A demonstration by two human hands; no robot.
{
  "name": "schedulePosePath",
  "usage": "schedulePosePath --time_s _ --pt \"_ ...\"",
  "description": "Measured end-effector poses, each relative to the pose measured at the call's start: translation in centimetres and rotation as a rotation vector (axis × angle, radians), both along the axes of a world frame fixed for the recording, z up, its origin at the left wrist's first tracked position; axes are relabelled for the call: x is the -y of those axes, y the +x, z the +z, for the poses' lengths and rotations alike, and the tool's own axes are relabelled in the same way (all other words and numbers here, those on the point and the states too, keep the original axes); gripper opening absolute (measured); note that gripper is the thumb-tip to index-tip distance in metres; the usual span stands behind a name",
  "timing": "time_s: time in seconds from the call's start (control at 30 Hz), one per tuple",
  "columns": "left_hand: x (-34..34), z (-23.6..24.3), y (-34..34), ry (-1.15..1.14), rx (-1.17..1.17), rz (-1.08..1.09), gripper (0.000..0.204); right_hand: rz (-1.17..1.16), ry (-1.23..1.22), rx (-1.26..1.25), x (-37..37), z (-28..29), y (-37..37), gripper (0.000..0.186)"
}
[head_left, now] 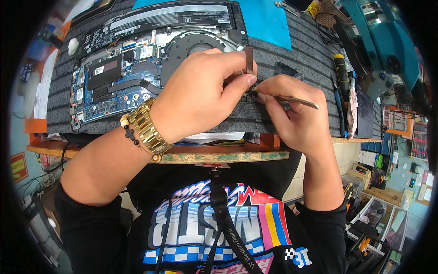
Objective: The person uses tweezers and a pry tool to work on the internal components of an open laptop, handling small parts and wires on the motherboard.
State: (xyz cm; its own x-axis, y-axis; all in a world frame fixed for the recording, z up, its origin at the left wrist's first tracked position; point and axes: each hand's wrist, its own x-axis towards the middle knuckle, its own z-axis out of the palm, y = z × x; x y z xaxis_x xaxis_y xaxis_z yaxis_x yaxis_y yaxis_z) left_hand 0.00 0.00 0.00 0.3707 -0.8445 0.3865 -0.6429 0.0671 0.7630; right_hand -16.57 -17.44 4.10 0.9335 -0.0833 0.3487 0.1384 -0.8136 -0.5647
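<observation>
The tabletop point(315, 50), covered in grey ribbed fabric, carries a rectangular black laptop base point(141, 68) with uncovered blue innards, left of centre near the front edge. The left grip point(200, 91) overlaps its right side; the right grip point(299, 112) is just beside, nearer the tabletop's right edge. The right one grasps a slim metallic tool point(301, 102), the left a dark flat strip point(249, 61).

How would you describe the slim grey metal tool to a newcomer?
Start at the opened black laptop with its blue circuit board, then go right to the right hand. The slim grey metal tool sticks out of its grip, pointing right, while the dark flat strip at the left hand points up the picture.
</observation>
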Motion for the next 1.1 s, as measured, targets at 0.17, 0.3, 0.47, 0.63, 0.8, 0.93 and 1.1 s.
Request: schedulePosePath --time_s 0.17,0.3,0.47,0.63,0.8,0.93,1.1 --pt "-0.2 0.2 0.2 0.001 0.017 0.008 0.013 0.046 -0.037 -0.015 0.0 0.3 0.5 0.016" --pt "0.0 0.2 0.1 -0.005 -0.011 0.003 0.013 0.069 -0.018 0.031 1.0 -0.4 -0.1 0.015" --pt "0.0 0.0 0.1 -0.015 -0.021 -0.006 0.015 -0.017 0.283 -0.063 1.1 -0.6 -0.4 0.012" --pt "0.0 0.1 0.1 -0.01 -0.021 -0.016 0.015 -0.022 0.342 -0.049 1.2 -0.9 -0.6 0.012" --pt "0.0 0.1 0.0 -0.011 -0.035 -0.021 0.015 0.021 0.255 0.008 1.4 -1.3 -0.6 0.012" --pt "0.0 0.2 0.0 0.012 0.006 -0.008 0.016 0.034 0.19 0.035 1.5 -1.3 -0.5 0.013" --pt "0.1 0.3 -0.1 0.021 0.026 0.002 0.016 0.002 0.333 0.033 1.6 -2.0 -1.0 0.013"
